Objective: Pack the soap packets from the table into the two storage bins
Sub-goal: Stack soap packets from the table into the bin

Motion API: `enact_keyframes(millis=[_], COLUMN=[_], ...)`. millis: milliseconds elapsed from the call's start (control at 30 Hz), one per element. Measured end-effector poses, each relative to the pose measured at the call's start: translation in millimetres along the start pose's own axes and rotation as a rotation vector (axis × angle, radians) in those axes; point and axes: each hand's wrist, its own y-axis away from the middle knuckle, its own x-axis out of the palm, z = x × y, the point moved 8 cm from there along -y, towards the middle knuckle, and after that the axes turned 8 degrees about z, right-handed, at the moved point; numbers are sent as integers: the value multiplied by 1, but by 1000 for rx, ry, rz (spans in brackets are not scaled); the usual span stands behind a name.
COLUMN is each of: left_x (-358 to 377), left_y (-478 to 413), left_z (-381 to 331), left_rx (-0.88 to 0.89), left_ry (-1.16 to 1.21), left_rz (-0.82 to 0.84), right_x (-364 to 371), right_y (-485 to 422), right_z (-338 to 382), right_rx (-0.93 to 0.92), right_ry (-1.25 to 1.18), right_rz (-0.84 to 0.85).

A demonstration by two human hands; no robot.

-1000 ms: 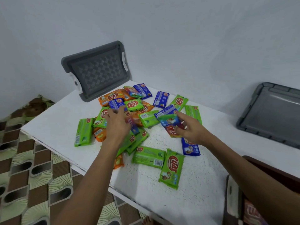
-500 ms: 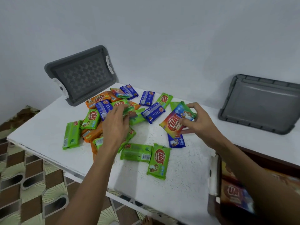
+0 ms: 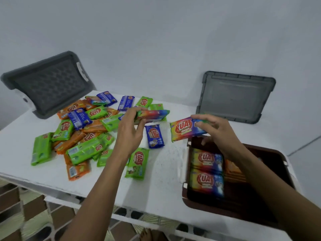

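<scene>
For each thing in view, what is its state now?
Left hand: holding a rainbow packet.
Right hand: holding another packet near the bin.
Bin: open, partly filled.
Left lid: off, leaning on wall.
Right lid: off, leaning.
Pile: loose on table.

A plain room in a home, by the look of it: bare white walls (image 3: 156, 32), a brown-and-cream patterned tile floor (image 3: 26, 211), and a white table (image 3: 156, 188).
</scene>
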Motion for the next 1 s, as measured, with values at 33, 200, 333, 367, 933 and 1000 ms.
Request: enact_keyframes(millis=[33, 200, 333, 367, 933, 1000], left_x=[8, 42, 70, 77, 127, 128], left_y=[2, 9, 10, 11, 35, 34], left_z=[-7, -32, -39, -40, -30, -30], left_rx=[22, 41, 32, 26, -147, -155], left_ry=[25, 145, 250, 279, 573, 582], left_rz=[5, 3, 51, 60, 64, 75], right_x=[-10, -51, -73, -76, -51, -50], right_y=[8, 46, 70, 75, 70, 66], right_z=[-2, -14, -20, -22, -74, -68], right_rx=[3, 36, 42, 52, 243, 215], right_ry=[3, -34, -52, -58, 446, 631], right_rz=[-16, -58, -84, -79, -41, -40])
